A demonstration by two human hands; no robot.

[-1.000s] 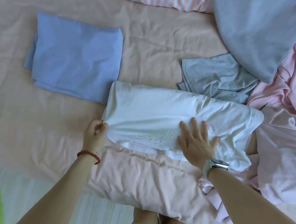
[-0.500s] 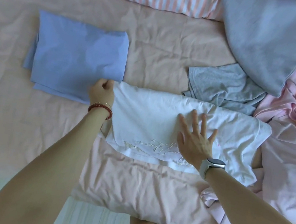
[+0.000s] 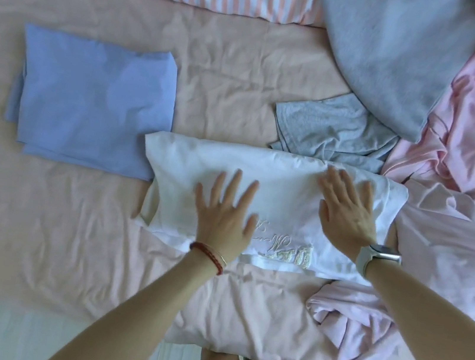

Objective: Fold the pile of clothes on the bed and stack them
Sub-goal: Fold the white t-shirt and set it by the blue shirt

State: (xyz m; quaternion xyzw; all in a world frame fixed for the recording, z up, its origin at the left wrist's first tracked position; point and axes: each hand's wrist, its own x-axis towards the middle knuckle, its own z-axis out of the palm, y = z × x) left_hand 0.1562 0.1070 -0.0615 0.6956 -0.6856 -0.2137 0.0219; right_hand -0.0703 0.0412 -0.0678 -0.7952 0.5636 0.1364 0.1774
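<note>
Right now the white shirt (image 3: 271,191) lies on the bed (image 3: 66,230) with its long axis running left to right, its left edge touching the folded blue garment (image 3: 93,101). Both hands rest flat on it, fingers spread: left hand (image 3: 224,218) near the middle, right hand (image 3: 346,209) toward the right end. Judging by this, folding 1 end over the other comes next.
</note>
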